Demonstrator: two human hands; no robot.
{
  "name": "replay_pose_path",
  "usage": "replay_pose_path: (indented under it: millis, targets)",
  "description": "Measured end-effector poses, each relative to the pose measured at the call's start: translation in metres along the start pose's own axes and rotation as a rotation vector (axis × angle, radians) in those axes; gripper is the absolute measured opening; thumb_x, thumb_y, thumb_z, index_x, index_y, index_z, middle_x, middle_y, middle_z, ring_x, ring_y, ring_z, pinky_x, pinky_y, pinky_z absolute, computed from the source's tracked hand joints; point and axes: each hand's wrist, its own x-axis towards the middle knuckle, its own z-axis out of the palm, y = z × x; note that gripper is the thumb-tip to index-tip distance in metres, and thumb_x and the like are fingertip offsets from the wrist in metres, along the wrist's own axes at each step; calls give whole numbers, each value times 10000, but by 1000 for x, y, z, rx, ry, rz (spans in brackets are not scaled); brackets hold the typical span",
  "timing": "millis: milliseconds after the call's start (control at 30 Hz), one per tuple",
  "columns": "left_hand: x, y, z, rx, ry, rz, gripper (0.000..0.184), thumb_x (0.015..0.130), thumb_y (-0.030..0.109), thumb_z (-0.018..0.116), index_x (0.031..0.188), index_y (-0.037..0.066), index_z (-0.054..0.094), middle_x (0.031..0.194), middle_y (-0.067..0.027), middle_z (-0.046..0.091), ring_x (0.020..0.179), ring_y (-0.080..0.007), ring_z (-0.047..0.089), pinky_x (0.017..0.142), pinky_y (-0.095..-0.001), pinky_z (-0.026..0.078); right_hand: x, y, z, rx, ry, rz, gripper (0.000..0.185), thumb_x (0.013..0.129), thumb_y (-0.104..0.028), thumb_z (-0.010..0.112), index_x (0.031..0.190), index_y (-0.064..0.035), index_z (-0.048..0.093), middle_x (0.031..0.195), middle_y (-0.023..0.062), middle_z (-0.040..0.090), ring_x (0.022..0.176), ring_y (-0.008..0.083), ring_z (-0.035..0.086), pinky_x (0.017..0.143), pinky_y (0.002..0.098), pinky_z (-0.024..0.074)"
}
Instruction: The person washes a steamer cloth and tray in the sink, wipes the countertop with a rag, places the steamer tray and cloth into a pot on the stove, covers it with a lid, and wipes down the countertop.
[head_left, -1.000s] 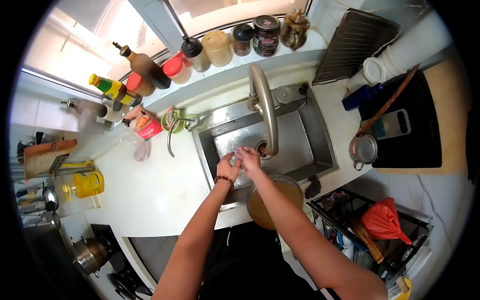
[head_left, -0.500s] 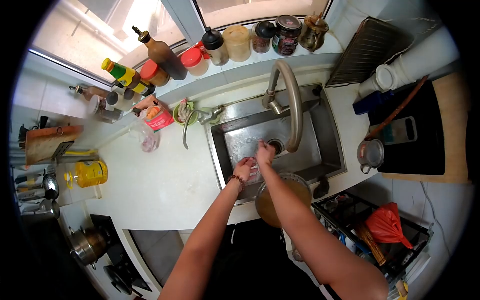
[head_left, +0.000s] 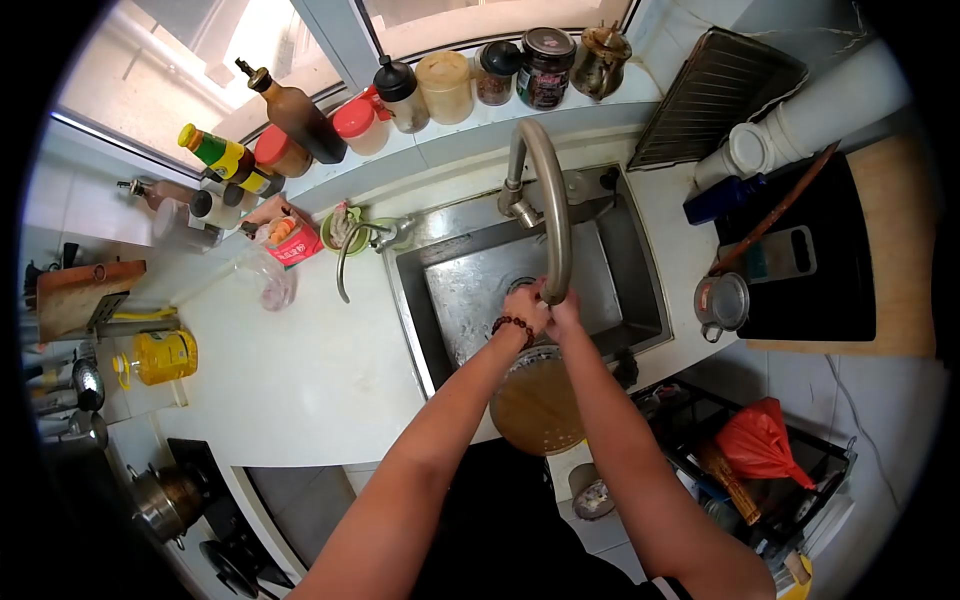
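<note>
My left hand (head_left: 526,308), with a beaded bracelet at the wrist, is over the steel sink (head_left: 470,290), just under the spout of the curved faucet (head_left: 550,200). My right hand (head_left: 563,312) is beside it, touching or nearly touching it, partly behind the spout. The fingers of both hands are bent together, and whatever is between them is hidden. Below my wrists a round bowl of brownish liquid (head_left: 538,405) sits at the sink's front edge.
Jars and bottles line the window ledge (head_left: 430,150). On the counter (head_left: 300,380) are a plastic bag (head_left: 275,285) and a small green bowl (head_left: 345,230). A metal pot (head_left: 722,300) stands right of the sink, and a rack with a red bag (head_left: 765,440) is lower right.
My hands have moved right within the sink and come together beneath the faucet spout. Half a second ago they were apart, with my left fingers spread. The camera view has shifted slightly.
</note>
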Motion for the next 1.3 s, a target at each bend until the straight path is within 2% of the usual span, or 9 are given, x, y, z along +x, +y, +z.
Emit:
replay_pose_path:
  millis: [267, 400, 567, 667, 933, 1000, 1133, 1200, 1300]
  targets:
    - [-12, -41, 15, -84, 457, -210, 437, 952, 404, 595, 1212, 54, 630, 1151, -243, 670, 1094, -426, 629, 964, -463, 491, 74, 77, 4, -277, 80, -232, 86, 862, -65, 745, 935, -38, 708, 863, 51, 685, 807, 146, 638, 715, 302, 517]
    - [-15, -65, 6, -219, 289, -315, 423, 1014, 413, 527, 1190, 44, 633, 1065, -205, 740, 995, -392, 700, 906, -435, 528, 42, 63, 37, -325, 46, -138, 213, 865, -217, 775, 899, -21, 700, 856, 34, 681, 754, 173, 628, 662, 348, 507]
    - [-5, -87, 18, -332, 148, -389, 436, 1022, 428, 507, 1238, 63, 608, 1064, -136, 721, 917, -255, 699, 777, -380, 559, 106, 112, 17, -622, 137, -456, 262, 970, -249, 700, 815, -91, 561, 725, 30, 604, 649, 151, 585, 604, 349, 490]
    - [8, -104, 41, -548, 105, -373, 493, 1013, 462, 505, 1233, 39, 632, 1131, -224, 713, 1085, -378, 680, 892, -439, 547, 62, 52, 28, -744, 87, -391, 245, 907, -237, 684, 851, 2, 676, 783, 95, 678, 715, 174, 591, 681, 369, 494]
    - [9, -14, 21, -1023, -186, -511, 656, 987, 613, 527, 1384, 91, 509, 1296, -121, 634, 992, -274, 686, 736, -446, 613, -7, -21, 17, -713, 124, -359, 467, 1013, -405, 624, 852, 30, 680, 818, 59, 694, 754, 144, 592, 712, 319, 494]
    - [22, -3, 34, -1116, -166, -565, 460, 980, 521, 576, 1208, 123, 612, 1093, -86, 667, 901, -209, 668, 722, -374, 560, -8, -17, -2, -282, -78, -332, 441, 1041, -406, 572, 971, 14, 687, 943, 78, 707, 862, 144, 627, 816, 306, 505]
    - [78, -54, 101, -587, -19, -136, 361, 950, 466, 649, 1010, 110, 655, 844, -47, 668, 785, -185, 638, 608, -341, 497, -17, -17, -20, -131, -44, -493, 438, 1062, -418, 507, 1132, -15, 665, 1057, 82, 696, 965, 178, 646, 905, 334, 508]
    - [44, -13, 78, -534, 116, -135, 268, 941, 346, 683, 999, 87, 642, 784, -80, 668, 785, -255, 663, 657, -395, 520, -46, -37, -7, 290, -96, 111, 459, 1070, -448, 450, 1197, -47, 633, 1099, 78, 688, 1006, 218, 653, 935, 377, 518]
    - [19, -1, 47, 109, 312, 121, 244, 955, 290, 640, 1020, 55, 638, 875, -127, 703, 857, -353, 677, 763, -462, 525, -3, 6, -21, 459, -446, 152, 447, 1069, -454, 439, 1159, -68, 646, 1086, 73, 690, 1028, 236, 651, 948, 386, 518]
